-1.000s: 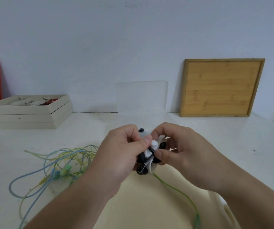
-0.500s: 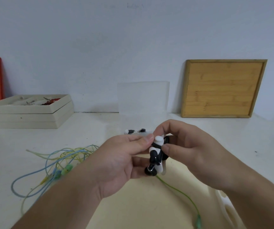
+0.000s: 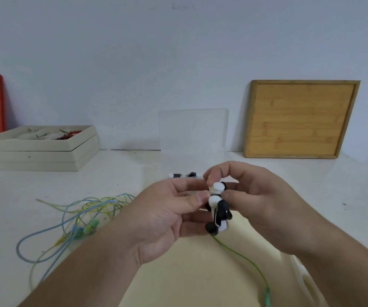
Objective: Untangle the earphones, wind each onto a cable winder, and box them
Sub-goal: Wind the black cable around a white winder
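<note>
White table (image 3: 123, 173). Winder (image 3: 218, 207) upright, long axis 12–6. Left hand (image 3: 163, 220) pinches it from 9, right hand (image 3: 258, 207) from 3. Green cable (image 3: 245, 260) trails toward 5.

The cable winder (image 3: 218, 207) is gleaming as glossy black-and-white plastic, with a thin metal wire (image 3: 216, 214) glinting on its side. Toward the desk's left edge, the earphones (image 3: 91, 226) are looking smooth and rubbery. The desk (image 3: 45, 191) is showing a smooth white top with a soft sheen. Along its rear edge, the box (image 3: 193, 129) is looking like clear, slightly frosted plastic, the board (image 3: 300, 118) is showing matt wood grain, and the cream trays (image 3: 34, 156) are looking matt.
</note>
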The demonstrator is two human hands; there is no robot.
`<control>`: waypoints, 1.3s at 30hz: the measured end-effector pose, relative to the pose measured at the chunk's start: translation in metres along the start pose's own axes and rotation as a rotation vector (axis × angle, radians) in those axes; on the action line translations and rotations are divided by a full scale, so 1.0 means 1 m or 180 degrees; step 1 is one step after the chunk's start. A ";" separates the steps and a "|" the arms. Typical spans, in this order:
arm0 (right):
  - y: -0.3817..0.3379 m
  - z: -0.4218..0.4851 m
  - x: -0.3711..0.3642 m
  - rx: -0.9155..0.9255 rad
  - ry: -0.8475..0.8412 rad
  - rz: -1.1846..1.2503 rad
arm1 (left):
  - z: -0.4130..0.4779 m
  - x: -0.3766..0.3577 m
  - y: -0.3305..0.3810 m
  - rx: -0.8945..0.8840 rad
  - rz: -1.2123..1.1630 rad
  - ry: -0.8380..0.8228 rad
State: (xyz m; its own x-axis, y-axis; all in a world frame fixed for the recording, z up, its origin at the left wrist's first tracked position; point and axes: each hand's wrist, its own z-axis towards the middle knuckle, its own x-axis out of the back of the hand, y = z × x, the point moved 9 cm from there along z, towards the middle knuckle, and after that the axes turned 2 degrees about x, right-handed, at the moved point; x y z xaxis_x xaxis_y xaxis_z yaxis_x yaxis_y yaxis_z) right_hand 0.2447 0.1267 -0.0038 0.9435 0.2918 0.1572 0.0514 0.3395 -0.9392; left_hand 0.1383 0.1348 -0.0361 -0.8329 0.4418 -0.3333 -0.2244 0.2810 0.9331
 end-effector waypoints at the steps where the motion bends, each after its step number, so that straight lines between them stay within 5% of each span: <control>1: 0.002 0.000 0.000 -0.0035 0.0002 0.0088 | 0.000 0.001 0.001 -0.0027 -0.0018 0.0055; 9: 0.019 -0.003 0.018 -0.0727 0.0237 -0.0159 | 0.001 0.007 -0.002 -0.0050 0.0594 0.0421; 13: 0.020 -0.010 0.052 -0.1053 0.0995 -0.0682 | 0.002 0.012 -0.007 0.0128 0.0614 0.0500; 18: 0.017 -0.018 0.088 -0.1101 0.1890 -0.0769 | 0.000 0.036 0.013 -0.0272 -0.0053 0.1076; 26: 0.025 -0.020 0.098 -0.1094 0.2143 -0.0472 | 0.031 0.040 0.055 -0.0615 0.0159 0.1475; 39: 0.025 -0.023 0.111 -0.0927 0.2371 -0.0193 | 0.141 0.019 0.027 0.0932 0.2579 0.1097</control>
State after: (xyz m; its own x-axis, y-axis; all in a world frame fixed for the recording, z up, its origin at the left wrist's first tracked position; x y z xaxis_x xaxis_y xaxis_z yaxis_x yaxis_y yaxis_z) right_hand 0.3586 0.1468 -0.0167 0.9015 -0.4283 0.0620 0.0962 0.0586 -0.9936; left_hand 0.1879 0.2710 -0.0364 -0.7943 0.3330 0.5081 0.5897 0.2218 0.7766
